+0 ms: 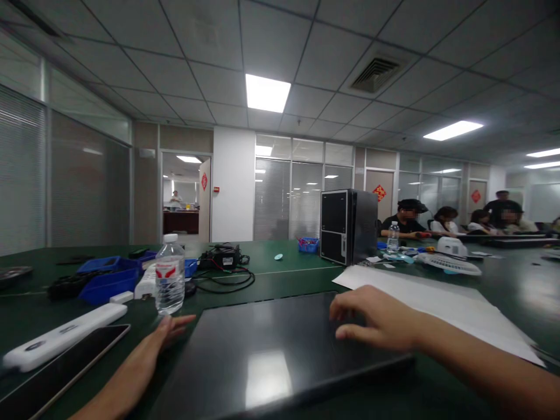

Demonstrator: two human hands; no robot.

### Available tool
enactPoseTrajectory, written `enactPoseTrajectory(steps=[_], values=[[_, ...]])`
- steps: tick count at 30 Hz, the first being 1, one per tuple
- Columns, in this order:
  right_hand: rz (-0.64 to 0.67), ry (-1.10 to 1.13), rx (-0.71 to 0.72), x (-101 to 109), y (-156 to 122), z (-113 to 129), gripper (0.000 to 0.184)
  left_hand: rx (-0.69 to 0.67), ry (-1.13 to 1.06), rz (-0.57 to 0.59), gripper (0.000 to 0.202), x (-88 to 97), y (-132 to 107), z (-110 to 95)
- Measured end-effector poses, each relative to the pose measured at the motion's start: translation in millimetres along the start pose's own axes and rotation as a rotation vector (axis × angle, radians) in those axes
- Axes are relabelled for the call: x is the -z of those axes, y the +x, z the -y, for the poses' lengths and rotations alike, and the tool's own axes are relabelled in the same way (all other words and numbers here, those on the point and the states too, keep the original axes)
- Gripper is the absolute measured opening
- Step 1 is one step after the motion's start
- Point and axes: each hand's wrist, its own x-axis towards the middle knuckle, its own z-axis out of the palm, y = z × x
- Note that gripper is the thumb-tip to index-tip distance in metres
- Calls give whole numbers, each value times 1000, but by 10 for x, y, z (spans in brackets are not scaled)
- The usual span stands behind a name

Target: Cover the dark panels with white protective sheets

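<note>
A dark flat panel that looks like a monitor (245, 344) lies face up on the green table, reflecting a ceiling light. My left hand (151, 344) is beside its left edge, fingers stretched out and holding nothing. Just beyond those fingers stands a clear water bottle (170, 286) with a white cap. Over the panel's right part, my right hand (376, 315) has loosely bent fingers, with the thumb apart and nothing seen between them. Whether its fingertips touch the panel I cannot tell.
At left lie a white power strip (70, 335) and a dark-screened tablet or phone (65, 373). Blue bins (109, 283) and a black adapter with cables (223, 256) sit behind. A computer tower (350, 227) stands beyond white sheets (420, 291). Several people sit at far right.
</note>
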Motion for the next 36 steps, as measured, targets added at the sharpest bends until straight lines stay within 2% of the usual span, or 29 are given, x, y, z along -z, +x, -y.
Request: enactPoseTrajectory(steps=[2,4,7,9,11,14,17,20,25,30,33,34,36], values=[[-50,32,-78,-27,82,-349,37,-32,18,29,66,-30,-70,-79],[-119,-39,-199,-126,89,-853,43,-67,78,59,54,-52,-145,-164],[-209,-238,-348,-428,-93,-1685,50,-151,298,110,47,-60,-222,-261],[-152,-276,-429,-670,-291,-2144,57,-200,433,134,46,-53,-231,-276],[-97,-243,-565,-869,-473,-2460,59,-235,478,145,45,-42,-210,-243],[-51,-223,-657,-1025,-630,-2678,61,-284,489,161,44,-26,-159,-149],[-48,-255,-664,-1053,-652,-2695,55,-307,498,169,44,-18,-132,-83],[-44,-326,-701,-1042,-598,-2611,48,-317,527,200,46,-17,-139,-87],[-43,-458,-721,-1011,-456,-2355,36,-314,595,242,48,1,-177,-144],[-41,-515,-664,-946,-319,-2027,32,-326,593,240,50,34,-201,-134],[-85,-505,-571,-879,-229,-1752,37,-323,582,239,50,47,-208,-119],[-106,-443,-501,-857,-201,-1651,39,-323,577,241,50,48,-209,-116],[-142,-168,-328,-821,-152,-1466,43,-333,564,238,50,49,-209,-107]])
